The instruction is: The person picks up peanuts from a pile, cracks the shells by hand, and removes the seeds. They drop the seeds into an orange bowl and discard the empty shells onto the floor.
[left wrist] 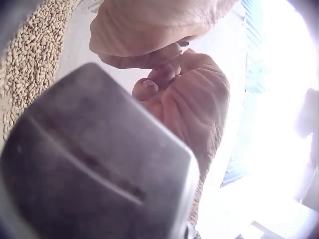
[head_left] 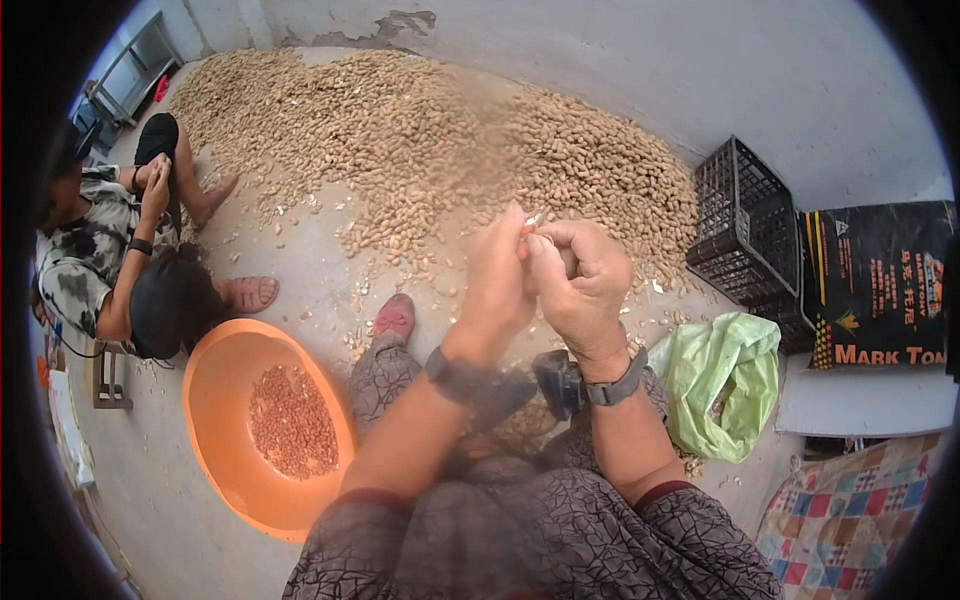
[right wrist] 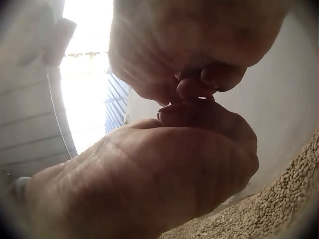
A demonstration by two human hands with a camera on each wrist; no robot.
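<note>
In the head view, my left hand and right hand meet at the fingertips in front of me, raised above the floor. Between them shows a peanut, with a reddish kernel and a pale bit of shell visible. My right thumb and curled forefinger pinch at it, while the left fingers grip it from the other side. Both wrist views show the fingers bunched close together, hiding most of the peanut. Behind the hands spreads a big heap of unshelled peanuts. An orange basin at left holds red shelled kernels.
A pale green sack stands open by my right knee. Beyond it are a black crate and a black printed carton. Another person sits at the left, hands together. Loose peanuts and shell bits dot the concrete floor.
</note>
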